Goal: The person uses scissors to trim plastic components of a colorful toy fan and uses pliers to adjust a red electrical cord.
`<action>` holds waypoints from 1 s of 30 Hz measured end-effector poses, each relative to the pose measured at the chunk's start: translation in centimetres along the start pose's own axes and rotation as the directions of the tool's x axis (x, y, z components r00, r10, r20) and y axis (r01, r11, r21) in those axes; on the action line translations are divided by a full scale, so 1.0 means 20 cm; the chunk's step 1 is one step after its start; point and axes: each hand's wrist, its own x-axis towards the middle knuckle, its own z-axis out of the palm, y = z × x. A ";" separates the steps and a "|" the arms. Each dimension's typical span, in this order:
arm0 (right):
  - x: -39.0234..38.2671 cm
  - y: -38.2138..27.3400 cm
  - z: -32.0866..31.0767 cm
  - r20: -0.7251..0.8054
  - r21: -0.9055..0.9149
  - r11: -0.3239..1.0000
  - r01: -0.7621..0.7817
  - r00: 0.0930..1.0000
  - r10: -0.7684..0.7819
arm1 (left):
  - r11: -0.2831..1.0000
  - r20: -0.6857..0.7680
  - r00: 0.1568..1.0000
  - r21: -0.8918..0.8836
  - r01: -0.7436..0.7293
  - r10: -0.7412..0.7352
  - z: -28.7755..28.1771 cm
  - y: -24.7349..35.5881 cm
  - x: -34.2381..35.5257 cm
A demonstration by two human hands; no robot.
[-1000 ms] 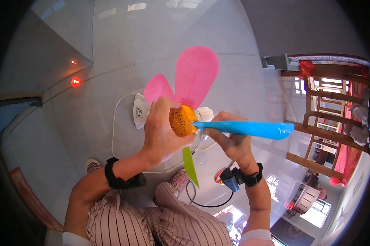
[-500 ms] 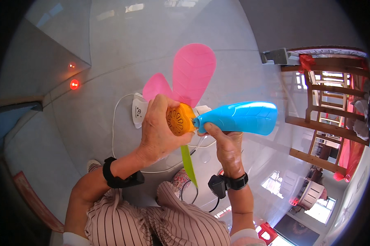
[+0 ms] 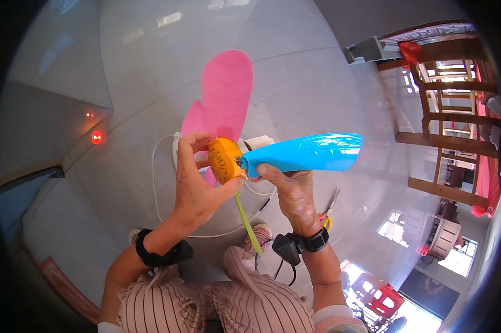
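Observation:
My left hand (image 3: 194, 188) grips the orange fan hub (image 3: 225, 160), fingers and thumb curved around its rim. Pinched at its base in my right hand (image 3: 296, 198) is a blue leaf-shaped fan blade (image 3: 311, 152), which points right and meets the hub's side. Small metal parts show at that joint. A large pink blade (image 3: 228, 89) stands out from the hub on the far side, with a second, smaller-looking pink piece (image 3: 193, 119) beside it. Below the hub, a green blade (image 3: 247, 222) is seen nearly edge-on. My right fingertips are hidden under the blue blade.
A white appliance part (image 3: 260, 142) with a white cable (image 3: 155, 188) lies on the grey floor behind the fan. Pliers (image 3: 329, 211) with yellow and red handles lie by my right wrist. Wooden ladder-like frames (image 3: 455, 116) stand at right; a red light (image 3: 97, 137) glows at left.
The fan and both hands have shifted left in the view, and the hub has turned more edge-on. The pliers by my right wrist now show. Both hands keep their grip.

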 end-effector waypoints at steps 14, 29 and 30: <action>-0.04 -0.02 -0.03 -0.021 0.048 0.999 -0.001 1.000 0.002 | 0.960 0.149 0.974 0.250 0.129 -0.170 -0.07 0.06 0.00; -0.44 0.50 -0.86 -0.215 0.223 0.704 -0.674 0.671 0.710 | 0.957 0.177 0.952 -0.110 0.270 -0.249 0.00 -0.02 0.02; -0.48 0.51 -0.87 -0.264 0.035 0.622 -0.782 0.593 0.761 | 0.964 0.147 0.962 -0.101 0.246 -0.230 -0.01 0.00 0.02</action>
